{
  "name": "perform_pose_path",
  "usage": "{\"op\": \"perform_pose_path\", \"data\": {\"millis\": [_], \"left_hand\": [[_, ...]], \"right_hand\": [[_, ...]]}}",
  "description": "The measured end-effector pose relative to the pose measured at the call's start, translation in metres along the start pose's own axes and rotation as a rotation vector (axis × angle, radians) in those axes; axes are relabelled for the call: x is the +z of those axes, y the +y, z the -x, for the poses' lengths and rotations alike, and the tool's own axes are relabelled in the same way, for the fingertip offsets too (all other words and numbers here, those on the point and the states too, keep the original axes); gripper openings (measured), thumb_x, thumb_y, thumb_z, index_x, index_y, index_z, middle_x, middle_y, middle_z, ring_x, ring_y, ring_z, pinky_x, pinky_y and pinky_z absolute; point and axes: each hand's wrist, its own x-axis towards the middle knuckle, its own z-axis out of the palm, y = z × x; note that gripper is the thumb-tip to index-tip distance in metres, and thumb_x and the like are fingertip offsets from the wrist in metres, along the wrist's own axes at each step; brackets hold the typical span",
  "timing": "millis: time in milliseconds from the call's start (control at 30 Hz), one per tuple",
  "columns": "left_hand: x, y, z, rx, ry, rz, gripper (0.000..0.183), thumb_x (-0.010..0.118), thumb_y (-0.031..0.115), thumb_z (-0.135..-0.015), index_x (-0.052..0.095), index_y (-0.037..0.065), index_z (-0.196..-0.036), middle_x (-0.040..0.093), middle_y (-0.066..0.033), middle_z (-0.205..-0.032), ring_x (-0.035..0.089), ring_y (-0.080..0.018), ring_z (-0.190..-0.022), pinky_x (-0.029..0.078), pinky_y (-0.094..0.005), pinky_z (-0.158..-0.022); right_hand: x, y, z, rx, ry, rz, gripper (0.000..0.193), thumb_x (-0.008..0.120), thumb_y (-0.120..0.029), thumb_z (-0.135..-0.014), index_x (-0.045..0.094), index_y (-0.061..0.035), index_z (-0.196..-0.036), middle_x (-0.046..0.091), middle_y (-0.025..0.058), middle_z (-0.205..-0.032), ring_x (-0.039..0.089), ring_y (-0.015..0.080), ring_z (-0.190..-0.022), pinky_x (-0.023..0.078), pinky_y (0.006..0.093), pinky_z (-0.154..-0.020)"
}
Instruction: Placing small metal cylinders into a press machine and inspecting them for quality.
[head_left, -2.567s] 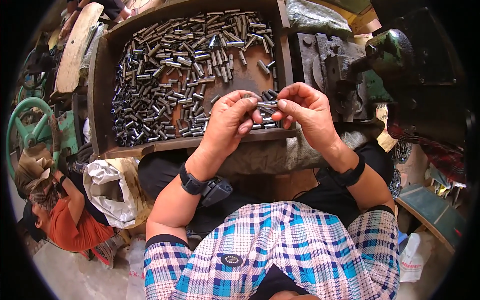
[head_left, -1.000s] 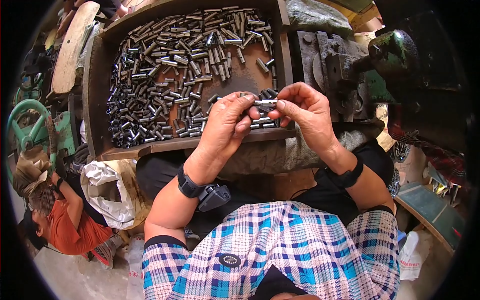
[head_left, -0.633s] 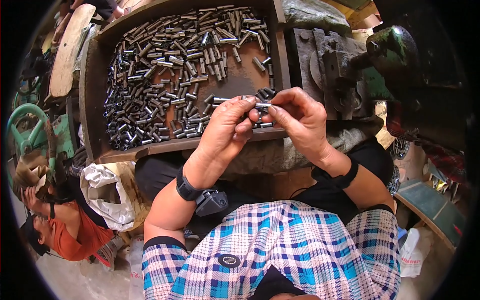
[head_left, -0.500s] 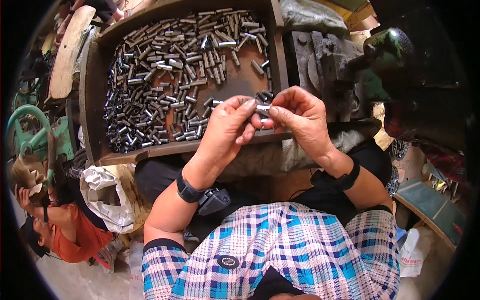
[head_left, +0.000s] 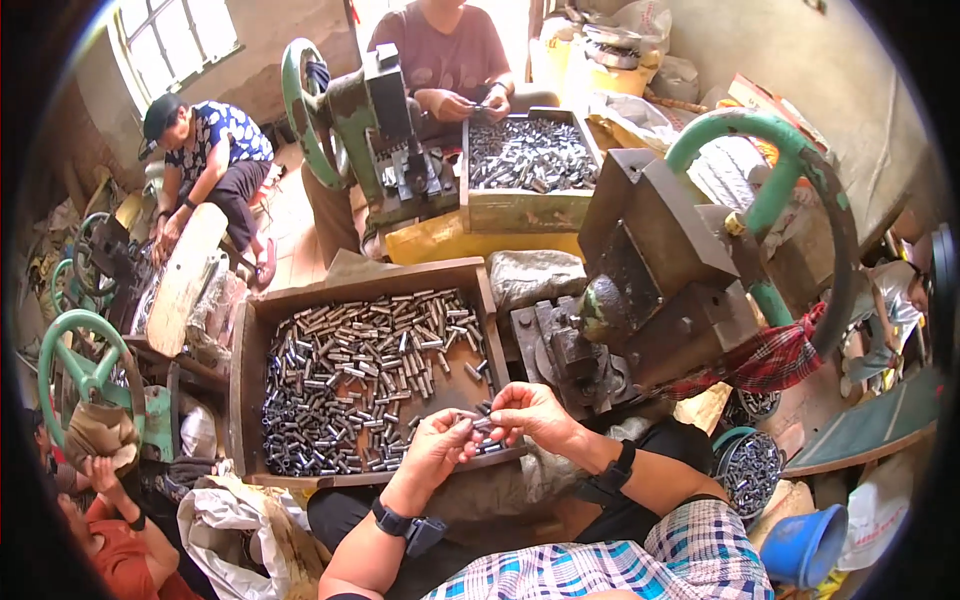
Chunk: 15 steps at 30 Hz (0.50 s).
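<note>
Over the near right corner of a wooden tray [head_left: 245, 385], my two hands meet fingertip to fingertip. My left hand [head_left: 436, 452] is closed in a pinch on a small metal tube [head_left: 482, 424]. The thumb and fingers of my right hand [head_left: 543, 415] are pinched on the same tube from the other side. Whether more than one piece is in the fingers is hard to see. Many short, shiny metal tubes [head_left: 350, 400] lie loose in the tray, heaped thickest to the left.
Right of the tray stands a heavy hand press [head_left: 655, 270] with a green wheel [head_left: 740, 125]. A second press [head_left: 390, 150] and a tray [head_left: 530, 210] of metal pieces are beyond, with a co-worker there. More people sit left and right. A blue bucket [head_left: 800, 548] stands lower right.
The view has tilted up, so the presses and co-workers beyond the tray now show. My hands stay together in a pinch over the tray's near right corner.
</note>
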Motion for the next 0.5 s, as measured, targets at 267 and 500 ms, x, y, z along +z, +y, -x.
{"op": "perform_pose_path", "data": {"millis": [267, 500], "left_hand": [[0.012, -0.009, 0.002, 0.267, 0.087, -0.350, 0.017, 0.064, 0.015, -0.085, 0.057, 0.002, -0.093, 0.063, -0.0087, -0.071, 0.058, -0.0124, -0.052, 0.048, -0.0216, -0.047], [0.000, 0.006, 0.007, 0.002, -0.064, -0.029, 0.017, 0.063, 0.014, -0.086, 0.057, 0.001, -0.096, 0.063, -0.0095, -0.072, 0.059, -0.0140, -0.054, 0.048, -0.0230, -0.048]], "right_hand": [[-0.004, 0.002, -0.003, 0.191, -0.027, -0.108, 0.013, 0.064, -0.007, -0.083, 0.055, -0.0031, -0.092, 0.063, 0.0053, -0.080, 0.065, 0.0135, -0.068, 0.054, 0.0227, -0.057], [-0.003, -0.006, -0.001, 0.187, -0.130, -0.070, 0.011, 0.063, -0.006, -0.083, 0.056, -0.0035, -0.090, 0.063, 0.0048, -0.079, 0.066, 0.0128, -0.068, 0.053, 0.0218, -0.057]]}}
